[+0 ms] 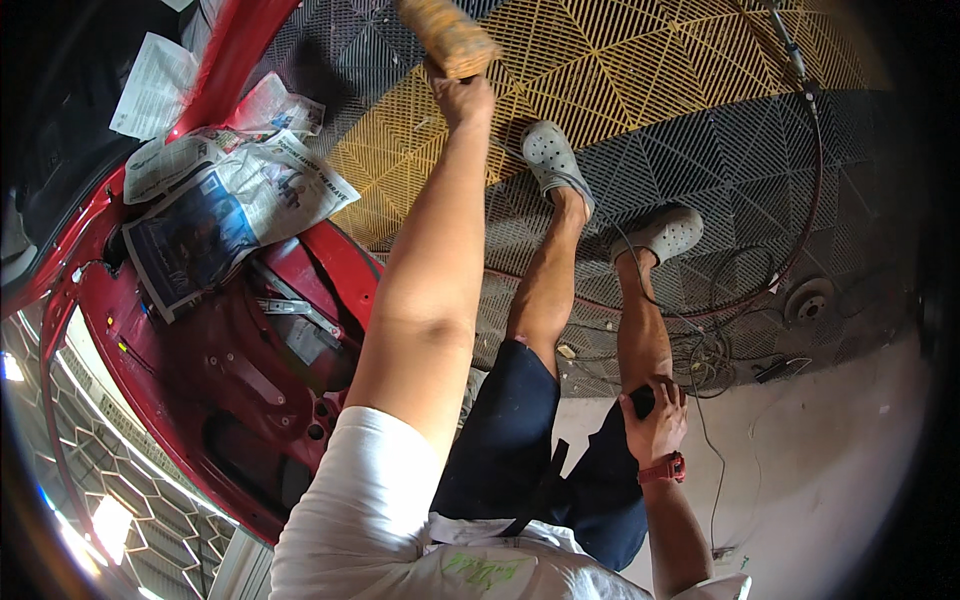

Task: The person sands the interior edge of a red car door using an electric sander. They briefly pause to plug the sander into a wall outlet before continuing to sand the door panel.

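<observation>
My left hand point(464, 98) reaches far out over the floor mat. It is closed round the dark end of a thick, mottled yellow-orange cylinder point(447, 36); blur and the upper edge of the view hide its exact kind. At my right knee, my right hand point(657, 420), with a red watch on its wrist, has its fingers curled. Between thumb and fingers a small black object point(642, 402) shows, too covered to name. To the left of my left arm lies a red car door or body panel point(210, 370), partly spread with newspaper sheets point(240, 205).
Yellow and grey plastic grid tiles point(590, 60) cover the floor. A dark red hose point(818, 190) curves at the right, near tangled cables point(705, 360) and a round metal disc point(808, 300). My feet in grey clogs point(552, 160) stand on the tiles. Hexagonal lights point(110, 525) glow lower left.
</observation>
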### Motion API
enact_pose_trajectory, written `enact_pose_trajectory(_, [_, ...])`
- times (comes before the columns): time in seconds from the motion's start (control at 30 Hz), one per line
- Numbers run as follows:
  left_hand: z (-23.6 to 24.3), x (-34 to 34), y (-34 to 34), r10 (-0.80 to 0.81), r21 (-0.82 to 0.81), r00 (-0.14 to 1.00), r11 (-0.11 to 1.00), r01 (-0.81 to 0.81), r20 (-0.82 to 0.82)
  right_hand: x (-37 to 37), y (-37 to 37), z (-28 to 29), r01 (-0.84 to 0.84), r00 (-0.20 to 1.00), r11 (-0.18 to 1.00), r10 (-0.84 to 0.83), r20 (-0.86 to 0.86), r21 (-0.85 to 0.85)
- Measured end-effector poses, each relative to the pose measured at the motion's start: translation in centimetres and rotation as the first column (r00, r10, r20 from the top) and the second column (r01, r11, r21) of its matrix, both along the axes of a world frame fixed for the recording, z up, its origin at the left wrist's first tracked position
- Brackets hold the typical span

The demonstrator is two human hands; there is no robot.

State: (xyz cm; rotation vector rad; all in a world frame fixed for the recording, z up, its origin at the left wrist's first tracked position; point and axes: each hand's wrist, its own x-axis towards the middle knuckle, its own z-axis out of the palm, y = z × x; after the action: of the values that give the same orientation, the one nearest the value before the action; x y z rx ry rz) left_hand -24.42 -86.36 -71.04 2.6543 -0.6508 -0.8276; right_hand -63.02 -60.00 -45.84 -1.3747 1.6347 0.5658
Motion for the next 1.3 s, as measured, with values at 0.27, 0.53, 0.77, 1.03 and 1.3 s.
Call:
enact_pose_trajectory(0.27, [-0.2, 9.5, 5.8, 0.453, -0.441, 0.821, 0.694, -0.569, -0.347, 1.0, -0.5, 0.5, -0.006, 1.000, 0.999, 0.007, 0.028, -0.047])
enact_pose_trajectory(0.53, [1.5, 17.9, 11.3, 0.515, -0.478, 0.838, 0.698, -0.533, -0.182, 1.4, -0.3, 0.4, -0.030, 0.998, 0.998, 0.033, 0.047, -0.055])
enact_pose_trajectory(0.77, [0.7, 22.6, 14.6, 0.569, -0.569, 0.791, 0.583, -0.580, -0.223, 2.2, -0.6, 0.6, -0.056, 0.997, 0.997, 0.059, 0.043, -0.060])
enact_pose_trajectory(1.03, [3.5, 15.7, 10.4, 0.425, -0.484, 0.853, 0.702, -0.522, -0.304, 2.4, 0.2, 0.4, -0.052, 0.998, 0.995, 0.054, 0.020, -0.086])
enact_pose_trajectory(1.3, [4.4, 9.0, 4.6, 0.267, -0.365, 0.866, 0.825, -0.432, -0.422, 2.3, 1.1, 0.3, -0.054, 0.998, 0.997, 0.053, -0.018, -0.049])
